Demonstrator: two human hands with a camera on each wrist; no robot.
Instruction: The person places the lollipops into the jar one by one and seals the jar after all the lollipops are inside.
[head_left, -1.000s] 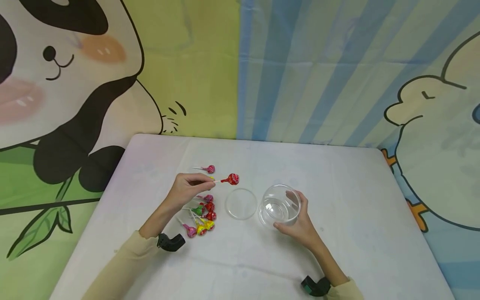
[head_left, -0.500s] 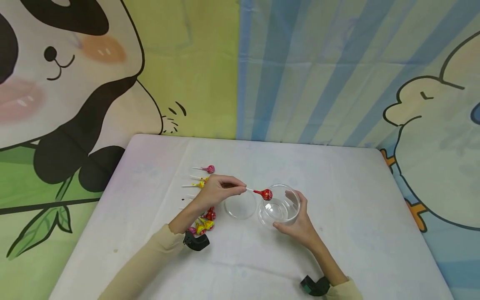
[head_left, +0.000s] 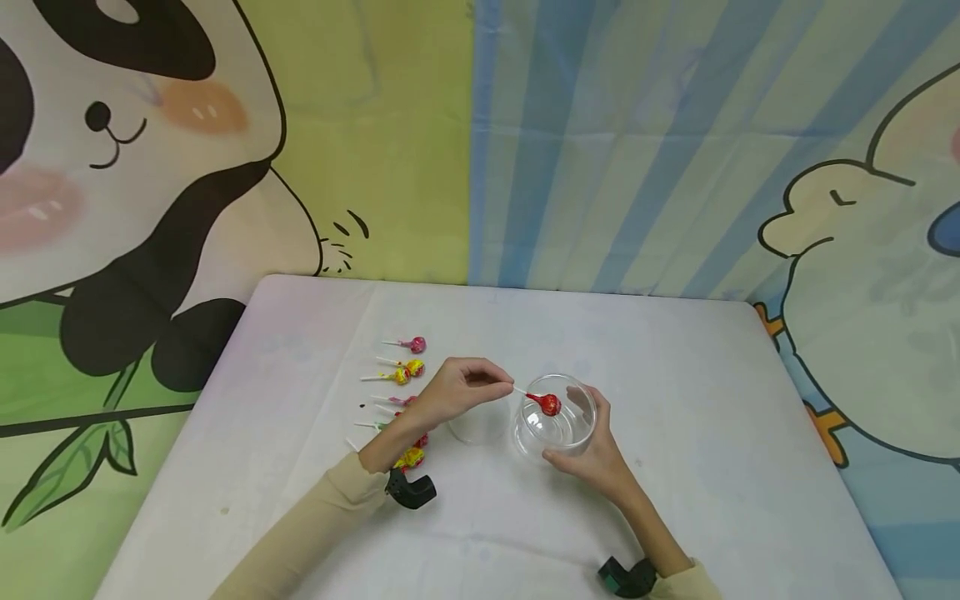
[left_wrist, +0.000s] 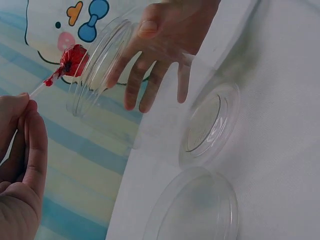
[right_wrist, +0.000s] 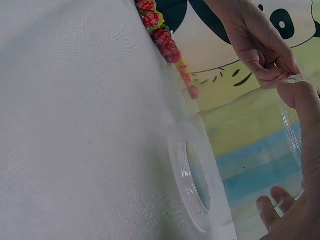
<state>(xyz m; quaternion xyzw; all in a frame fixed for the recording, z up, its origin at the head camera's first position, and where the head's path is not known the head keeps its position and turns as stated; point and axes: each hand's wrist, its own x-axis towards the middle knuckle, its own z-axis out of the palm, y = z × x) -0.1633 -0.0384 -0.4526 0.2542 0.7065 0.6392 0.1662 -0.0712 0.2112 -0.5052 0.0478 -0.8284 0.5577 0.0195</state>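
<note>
My left hand (head_left: 461,392) pinches the white stick of a red-wrapped lollipop (head_left: 551,405) between thumb and fingertips. In the head view the candy end overlaps the mouth of a clear jar (head_left: 557,379). From the left wrist, the lollipop (left_wrist: 74,60) appears right at the jar's rim (left_wrist: 80,102); whether it has passed inside I cannot tell. My right hand (head_left: 596,454) grips the jar from its right side, thumb in front and fingers behind. The jar stands upright, with no candy visible in it.
A clear round lid (head_left: 480,423) lies left of the jar, partly behind the left hand. Farther left, several wrapped lollipops lie in a column, including a pink one (head_left: 417,344) and a yellow one (head_left: 415,367); the left forearm covers some. All rest on a white-covered table (head_left: 712,400).
My left hand has carried the red lollipop rightward from above the lollipop column to the jar's mouth. The right hand keeps its grip on the jar. The head view has shifted slightly.
</note>
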